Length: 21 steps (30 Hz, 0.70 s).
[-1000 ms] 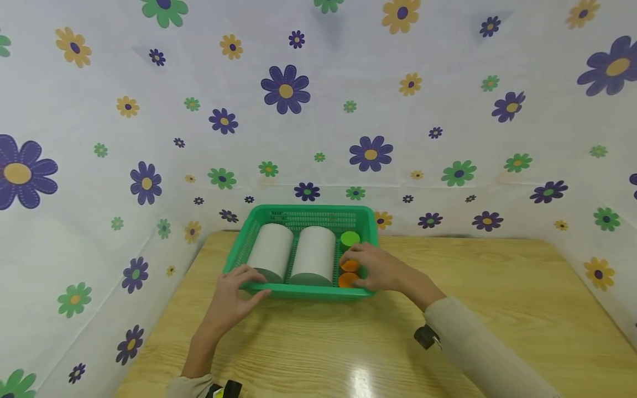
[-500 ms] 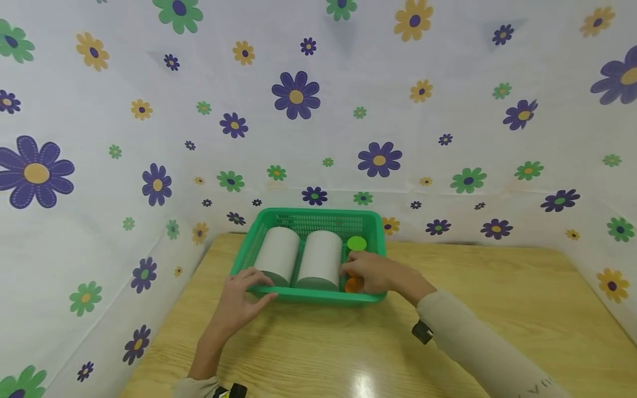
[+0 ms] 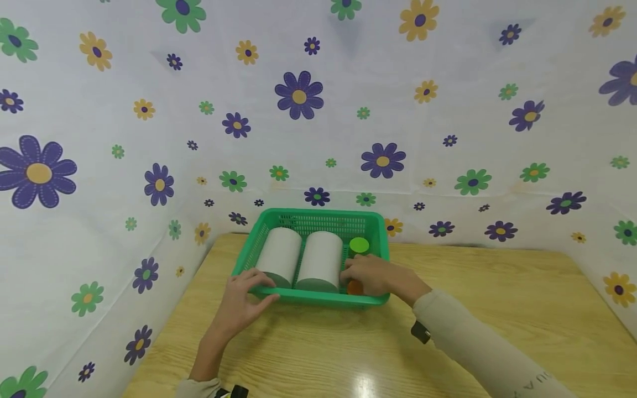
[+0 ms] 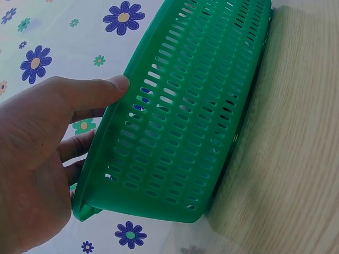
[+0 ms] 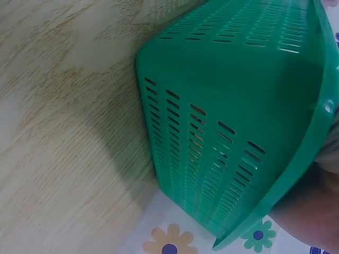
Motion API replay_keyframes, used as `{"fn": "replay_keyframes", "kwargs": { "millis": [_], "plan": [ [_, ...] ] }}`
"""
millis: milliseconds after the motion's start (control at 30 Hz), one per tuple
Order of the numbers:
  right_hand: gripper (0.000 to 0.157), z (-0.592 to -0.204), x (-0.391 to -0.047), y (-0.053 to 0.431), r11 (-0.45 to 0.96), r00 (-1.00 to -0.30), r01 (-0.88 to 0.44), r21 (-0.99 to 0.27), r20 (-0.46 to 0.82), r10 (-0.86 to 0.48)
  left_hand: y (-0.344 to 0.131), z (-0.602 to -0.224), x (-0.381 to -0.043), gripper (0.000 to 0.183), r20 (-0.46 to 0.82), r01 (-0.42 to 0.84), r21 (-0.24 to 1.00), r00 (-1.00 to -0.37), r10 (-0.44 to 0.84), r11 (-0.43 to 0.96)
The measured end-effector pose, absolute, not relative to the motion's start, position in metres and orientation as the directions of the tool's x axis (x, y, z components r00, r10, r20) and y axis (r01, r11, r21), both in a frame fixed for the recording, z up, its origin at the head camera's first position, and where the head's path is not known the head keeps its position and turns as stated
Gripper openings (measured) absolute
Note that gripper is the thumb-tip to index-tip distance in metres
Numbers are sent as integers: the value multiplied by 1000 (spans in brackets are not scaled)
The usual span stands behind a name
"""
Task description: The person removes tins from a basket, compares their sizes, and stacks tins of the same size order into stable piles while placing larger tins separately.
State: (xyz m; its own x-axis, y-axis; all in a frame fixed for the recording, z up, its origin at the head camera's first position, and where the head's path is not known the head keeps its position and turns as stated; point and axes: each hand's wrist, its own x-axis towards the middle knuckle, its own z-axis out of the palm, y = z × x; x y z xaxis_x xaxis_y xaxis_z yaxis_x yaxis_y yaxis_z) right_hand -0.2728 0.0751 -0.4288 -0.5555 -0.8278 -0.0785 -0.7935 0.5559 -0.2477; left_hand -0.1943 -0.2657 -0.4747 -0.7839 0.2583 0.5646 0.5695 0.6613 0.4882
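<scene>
A green plastic basket (image 3: 325,298) rests on the wooden table, in the middle of the head view. Its near-left rim is held by my left hand (image 3: 238,303), thumb outside and fingers over the rim, as the left wrist view also shows. Inside lie two white cylinders (image 3: 321,255) side by side. Along the right wall stands a green-topped cylinder (image 3: 359,245). My right hand (image 3: 372,274) reaches down in front of it, with curled fingers around an orange-topped cylinder mostly hidden beneath them. Another orange top (image 3: 355,287) shows under the hand, near the front wall.
The wooden table (image 3: 478,309) extends to the right and front of the basket. A white flower-printed cloth (image 3: 224,83) hangs behind and along both sides. In the right wrist view, the basket's slotted wall stands between the camera and the contents.
My right hand has sunk lower into the basket, covering one of the two orange tops seen earlier. The left hand keeps its hold on the rim. The head view has shifted slightly.
</scene>
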Motion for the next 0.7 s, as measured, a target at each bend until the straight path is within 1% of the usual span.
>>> {"fn": "replay_keyframes", "kwargs": {
  "millis": [233, 333, 567, 700],
  "plan": [
    [27, -431, -275, 72, 557, -550, -794, -242, -105, -829, -267, -474, -195, 23, 571, 574, 481, -779, 260, 662],
    [27, -431, -275, 72, 547, -545, -797, -257, -87, -834, -266, -474, -195, 23, 576, 578, 480, -775, 260, 660],
    [36, -430, -275, 74, 543, -556, -782, -306, -50, -830, -265, -474, -194, 23, 574, 577, 478, -776, 262, 663],
    [33, -427, -273, 78, 532, -562, -778, -334, -9, -827, -265, -473, -194, 23, 565, 571, 486, -783, 260, 661]
  ]
}}
